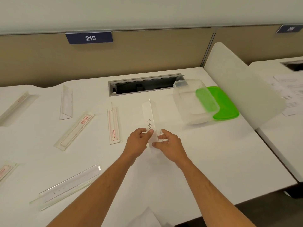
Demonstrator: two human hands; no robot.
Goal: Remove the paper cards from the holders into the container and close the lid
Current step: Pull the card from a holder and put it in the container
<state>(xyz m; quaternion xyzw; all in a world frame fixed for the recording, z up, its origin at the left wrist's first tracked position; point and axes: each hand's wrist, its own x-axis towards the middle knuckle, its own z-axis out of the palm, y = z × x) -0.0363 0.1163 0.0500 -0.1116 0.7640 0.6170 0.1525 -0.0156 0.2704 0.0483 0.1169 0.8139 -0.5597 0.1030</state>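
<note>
Left hand: left hand (138,139) pinches the near end of the clear holder (151,122), thumb tip on its left face beside the handwriting.
Right hand: right hand (168,143) grips the same near end from the right, thumb and fingers closed on the plastic.
Holder axis: tent-shaped, ridge up, long axis running from the hands away toward the cable slot (146,85), leaning slightly left at the far tip.
Card: paper card (149,126) still inside the holder, on the white desk (213,153) at centre.
Writing on card: dark handwritten marks, sideways; not clearly legible.
Container: clear container (191,102) open, right of the holder's far end, resting partly on the green lid (224,105).
Other holders: one with red print (114,125) just left, another (75,130) lying flat; brand word unreadable.
Panel sign: blue sign (89,37) reads "215".
</note>
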